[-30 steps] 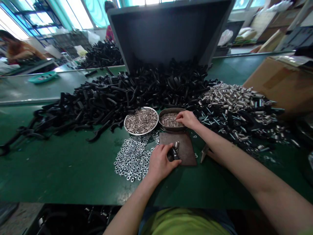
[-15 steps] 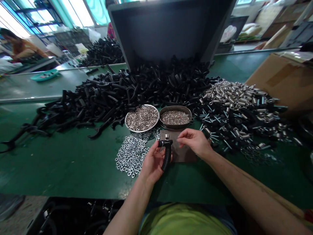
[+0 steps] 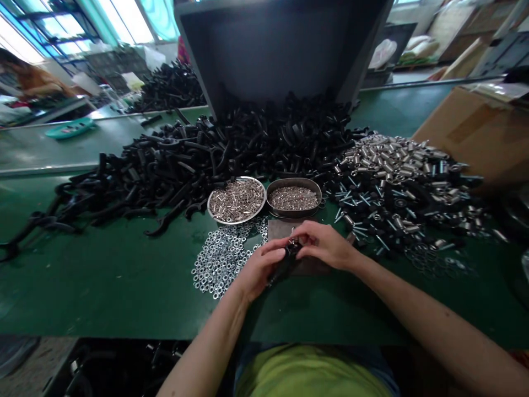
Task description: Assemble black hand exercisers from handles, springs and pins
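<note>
My left hand (image 3: pixel 258 270) is wrapped round a black handle-shaped part (image 3: pixel 283 266), held just above a dark brown mat (image 3: pixel 281 227) on the green table. My right hand (image 3: pixel 324 243) meets it from the right, fingers pinched at the top end of the part; what they hold is too small to make out. Just beyond the hands stand a round metal dish of small silver pins (image 3: pixel 237 199) and an oval dish of tiny silver pieces (image 3: pixel 294 197). A spread of silver washers (image 3: pixel 219 260) lies left of my left hand.
A large heap of black handles (image 3: pixel 215 154) spills from a tilted dark bin (image 3: pixel 281 49) at the back. A pile of silver sleeves and black rollers (image 3: pixel 397 176) lies to the right, a cardboard box (image 3: pixel 479 132) beyond. Another person (image 3: pixel 28 82) sits far left.
My right hand left the oval dish and came to the black part. My left hand lifted the part off the mat, then lowered it as both hands closed together on its top end.
</note>
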Demonstrator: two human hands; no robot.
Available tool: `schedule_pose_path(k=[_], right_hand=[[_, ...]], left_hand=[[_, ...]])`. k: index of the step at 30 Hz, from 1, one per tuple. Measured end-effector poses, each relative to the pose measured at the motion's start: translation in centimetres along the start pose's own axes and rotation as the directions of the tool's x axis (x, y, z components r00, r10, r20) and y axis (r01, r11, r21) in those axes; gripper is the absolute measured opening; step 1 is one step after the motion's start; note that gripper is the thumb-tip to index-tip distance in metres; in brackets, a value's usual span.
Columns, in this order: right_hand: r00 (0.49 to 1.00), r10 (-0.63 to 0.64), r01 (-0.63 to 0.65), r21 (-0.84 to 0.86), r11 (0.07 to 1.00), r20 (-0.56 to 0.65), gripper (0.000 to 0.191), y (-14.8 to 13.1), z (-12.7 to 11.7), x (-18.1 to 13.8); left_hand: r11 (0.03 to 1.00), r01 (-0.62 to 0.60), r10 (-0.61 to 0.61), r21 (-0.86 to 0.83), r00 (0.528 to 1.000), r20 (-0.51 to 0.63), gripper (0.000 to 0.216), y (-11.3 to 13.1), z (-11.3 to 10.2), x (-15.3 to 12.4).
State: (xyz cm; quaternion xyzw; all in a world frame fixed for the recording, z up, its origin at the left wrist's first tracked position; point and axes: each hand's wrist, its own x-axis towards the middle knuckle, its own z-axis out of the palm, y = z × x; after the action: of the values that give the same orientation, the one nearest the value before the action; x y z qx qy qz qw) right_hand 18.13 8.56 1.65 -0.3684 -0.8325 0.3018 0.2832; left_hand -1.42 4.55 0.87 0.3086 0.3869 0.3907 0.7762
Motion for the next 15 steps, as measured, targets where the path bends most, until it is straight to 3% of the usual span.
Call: schedule_pose_path(k=[1, 3, 5, 8, 11, 13, 15], right_hand=[[0.994, -0.101, 0.108, -0.176, 0.978, 0.048, 0.021, 0.3, -0.4, 0.0], [0.953, -0.251, 0.301, -0.456, 0.837, 0.168, 0.020, 1.0, -0.8, 0.1], [0.906, -0.320, 0.423, -0.584, 0.693, 0.277, 0.028, 1.8, -0.8, 0.1], [0.856, -0.369, 0.516, -0.618, 0.593, 0.361, 0.033, 2.7, -0.4, 0.0], [0.854, -0.375, 0.519, -0.648, 0.558, 0.361, 0.030, 2.7, -0.4, -0.8], [0.902, -0.313, 0.431, -0.691, 0.581, 0.299, 0.029, 2.4, -0.9, -2.2], [0.973, -0.170, 0.231, -0.743, 0.628, 0.159, 0.028, 1.9, -1.6, -4.6]], left_hand=[[0.988, -0.044, 0.041, 0.146, 0.999, 0.026, 0.047, 0.3, -0.3, 0.4], [0.879, -0.137, 0.116, 0.456, 0.991, 0.074, 0.053, 0.8, -0.6, 1.1], [0.648, -0.229, 0.206, 0.726, 0.971, 0.122, 0.059, 1.0, -0.7, 1.7], [0.210, -0.315, 0.319, 0.926, 0.917, 0.239, 0.062, 0.3, -0.6, 2.0], [-0.068, -0.340, 0.336, 0.938, 0.877, 0.342, 0.059, -0.8, -0.5, 1.6], [-0.125, -0.332, 0.352, 0.935, 0.867, 0.354, 0.058, -1.3, -0.4, 1.2], [-0.109, -0.288, 0.381, 0.951, 0.872, 0.308, 0.060, -1.5, -0.3, 1.1]])
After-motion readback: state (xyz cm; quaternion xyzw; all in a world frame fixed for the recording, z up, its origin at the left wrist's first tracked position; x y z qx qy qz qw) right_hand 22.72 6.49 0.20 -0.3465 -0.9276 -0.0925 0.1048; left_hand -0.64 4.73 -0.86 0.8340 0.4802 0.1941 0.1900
